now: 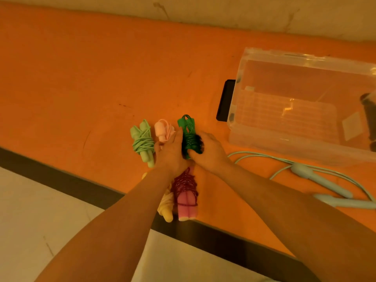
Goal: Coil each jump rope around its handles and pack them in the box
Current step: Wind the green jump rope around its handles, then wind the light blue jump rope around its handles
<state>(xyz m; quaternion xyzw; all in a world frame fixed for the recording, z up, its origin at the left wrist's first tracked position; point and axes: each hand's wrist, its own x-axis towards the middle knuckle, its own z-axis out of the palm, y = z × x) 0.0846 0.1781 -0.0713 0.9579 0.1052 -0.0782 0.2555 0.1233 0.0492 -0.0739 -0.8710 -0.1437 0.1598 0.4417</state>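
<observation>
Both hands meet over the middle of the orange tabletop (81, 78), closed around a dark green jump rope bundle (188, 135) whose cord is wound around its paired handles. The left hand (169, 153) presses its fingers and thumb against the bundle's left side, and the right hand (209, 151) curls round its right side and lower end, so each grip is grasping the same bundle; the green handle tips stick out above the fingers. Just left of the hands lies a pale pink coiled jump rope (163, 131), partly covered by the left hand, and beside that a light green coiled jump rope (143, 142) with its cord wrapped round both handles. Nearer the tabletop's front edge, below the wrists, lie a pink-handled jump rope wrapped in dark red cord (186, 196) and, just to its left under the left forearm, a yellow coiled jump rope (165, 208). To the right, a light blue jump rope (317, 178) lies uncoiled, its two handles near the right forearm and its cord looping back toward the hands. Behind it stands a clear plastic storage box (284, 147), open at the top; a dark object at its far right side is cut off by the frame edge. A flat black rectangular object (224, 100) lies just beside the box's left wall.
</observation>
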